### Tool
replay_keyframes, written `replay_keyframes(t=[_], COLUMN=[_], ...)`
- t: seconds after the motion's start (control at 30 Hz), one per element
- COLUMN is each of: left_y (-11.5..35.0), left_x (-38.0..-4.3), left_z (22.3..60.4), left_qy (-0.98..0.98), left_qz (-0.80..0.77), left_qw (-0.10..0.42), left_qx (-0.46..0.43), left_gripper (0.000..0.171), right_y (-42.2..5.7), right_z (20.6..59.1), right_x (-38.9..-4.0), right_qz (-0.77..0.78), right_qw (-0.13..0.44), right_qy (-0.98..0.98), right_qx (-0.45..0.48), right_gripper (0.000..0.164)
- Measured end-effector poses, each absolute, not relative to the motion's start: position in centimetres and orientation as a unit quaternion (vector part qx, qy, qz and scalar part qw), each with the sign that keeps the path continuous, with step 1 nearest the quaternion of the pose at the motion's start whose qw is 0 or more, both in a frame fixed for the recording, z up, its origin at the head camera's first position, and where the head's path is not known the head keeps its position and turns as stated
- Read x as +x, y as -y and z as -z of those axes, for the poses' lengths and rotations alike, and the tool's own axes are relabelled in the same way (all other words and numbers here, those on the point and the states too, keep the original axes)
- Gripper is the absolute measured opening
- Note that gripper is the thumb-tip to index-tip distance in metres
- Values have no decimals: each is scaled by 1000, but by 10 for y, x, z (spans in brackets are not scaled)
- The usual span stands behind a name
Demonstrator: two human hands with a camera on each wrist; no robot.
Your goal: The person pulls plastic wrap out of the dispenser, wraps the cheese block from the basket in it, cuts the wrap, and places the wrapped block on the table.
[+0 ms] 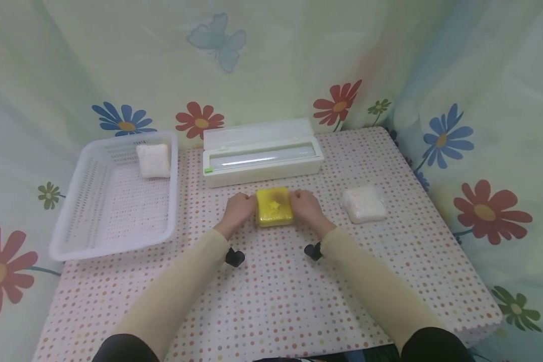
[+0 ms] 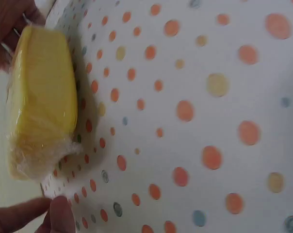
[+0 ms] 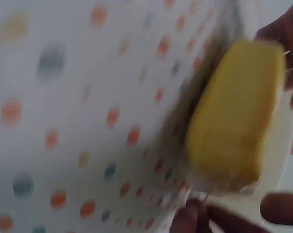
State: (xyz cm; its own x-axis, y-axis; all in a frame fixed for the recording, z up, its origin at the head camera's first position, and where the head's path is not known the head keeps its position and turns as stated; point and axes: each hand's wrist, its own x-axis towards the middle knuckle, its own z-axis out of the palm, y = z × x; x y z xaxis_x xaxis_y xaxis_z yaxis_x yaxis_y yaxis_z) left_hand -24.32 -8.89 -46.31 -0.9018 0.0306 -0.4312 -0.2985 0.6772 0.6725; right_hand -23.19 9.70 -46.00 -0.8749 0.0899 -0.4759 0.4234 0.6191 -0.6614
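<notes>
A yellow block point(image 1: 274, 206) wrapped in cling film lies on the dotted tablecloth between both hands; a star shape shows on its top. On its left side, the left hand point(image 1: 240, 208) has its fingers curled in at the film end. Its thumb and finger point(image 2: 62, 213) come together near bunched cling film point(image 2: 42, 154) in the left wrist view. The right hand point(image 1: 305, 205) pinches film at the block's right end, where a clear strand runs to the fingertips point(image 3: 190, 216) in the right wrist view. That view is blurred.
Behind the block stands a white cling film dispenser point(image 1: 262, 171), its lid raised and a roll inside. A white basket point(image 1: 113, 246) at left contains a white block point(image 1: 154, 161). To the right lies a film-wrapped white block point(image 1: 365, 203). A flowered curtain point(image 1: 271, 60) borders the table.
</notes>
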Motion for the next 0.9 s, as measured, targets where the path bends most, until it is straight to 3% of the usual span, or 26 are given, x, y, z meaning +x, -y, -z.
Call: replay_keyframes(t=[0.13, 0.23, 0.57, 0.7, 0.9], left_y=[88, 86, 75, 71, 67], left_x=[-252, -251, -232, -222, -212], left_z=[466, 467, 441, 446, 456], left_qy=[-870, -858, -846, -815, -813], left_qz=[-406, -427, -507, -563, -572], left_qw=[259, 262, 142, 107, 65], left_qx=[-106, -115, -87, -82, -87], left_gripper=[52, 52, 60, 56, 41], right_y=[-100, -98, -101, -100, -99], right_z=[465, 469, 458, 462, 467], right_x=[-242, -244, -228, -220, -212], right_qz=[385, 398, 486, 559, 574], right_qw=[228, 228, 69, 39, 12], right_qy=[-883, -877, -866, -824, -817], right_qx=[141, 141, 94, 85, 60], right_gripper=[43, 38, 46, 47, 34])
